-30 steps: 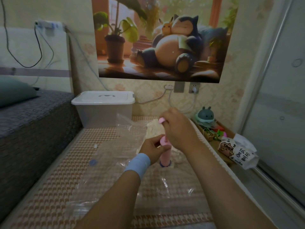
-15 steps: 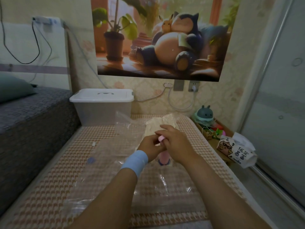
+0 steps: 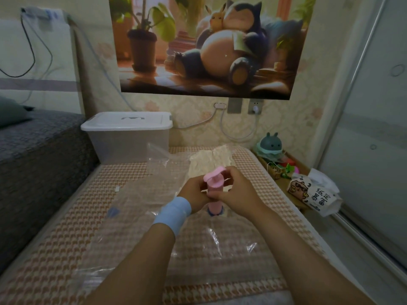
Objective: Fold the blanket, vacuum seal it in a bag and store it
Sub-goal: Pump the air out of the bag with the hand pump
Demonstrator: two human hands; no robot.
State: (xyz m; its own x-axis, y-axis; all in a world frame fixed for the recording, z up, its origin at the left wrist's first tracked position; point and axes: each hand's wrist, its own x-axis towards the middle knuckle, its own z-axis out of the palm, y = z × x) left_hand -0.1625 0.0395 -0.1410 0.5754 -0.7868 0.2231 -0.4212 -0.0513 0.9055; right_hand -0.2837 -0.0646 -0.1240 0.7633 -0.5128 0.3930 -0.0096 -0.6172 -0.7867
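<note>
A clear vacuum bag (image 3: 136, 201) lies flat on the checked mattress (image 3: 66, 256). The cream folded blanket (image 3: 211, 159) sits inside it at the far end. A pink hand pump (image 3: 214, 188) stands upright on the bag's blue valve. My left hand (image 3: 193, 194), with a blue wristband, grips the pump's barrel from the left. My right hand (image 3: 237, 192) wraps the barrel from the right, fingers up by the pump's handle, which is pushed down onto the barrel.
A white lidded storage box (image 3: 126, 135) stands at the mattress's far left corner. A grey bed (image 3: 33, 150) runs along the left. To the right are a wooden tray of toys (image 3: 279, 164) and a tissue pack (image 3: 312, 194), beside a glass door.
The pump's handle was lifted high by my right hand a second ago, then came down. Now the handle sits on the barrel and both hands hold the pump.
</note>
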